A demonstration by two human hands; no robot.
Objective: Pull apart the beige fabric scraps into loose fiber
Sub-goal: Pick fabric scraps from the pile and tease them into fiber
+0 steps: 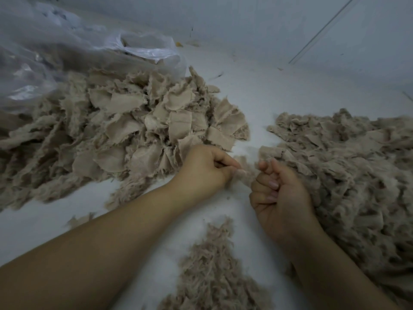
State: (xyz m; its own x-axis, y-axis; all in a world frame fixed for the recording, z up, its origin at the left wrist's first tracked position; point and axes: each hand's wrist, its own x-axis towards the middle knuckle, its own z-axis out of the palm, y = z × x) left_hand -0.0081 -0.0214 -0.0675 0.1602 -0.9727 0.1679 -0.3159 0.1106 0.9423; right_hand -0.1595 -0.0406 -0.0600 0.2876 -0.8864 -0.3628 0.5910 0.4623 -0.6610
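My fingers (pixel 225 163) of both hands pinch one small beige fabric scrap (pixel 243 174) taut between them for tearing, just beside the heaped uncut beige scraps (pixel 138 121).

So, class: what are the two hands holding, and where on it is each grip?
One beige scrap: left hand pinches its left end, right hand its right end.
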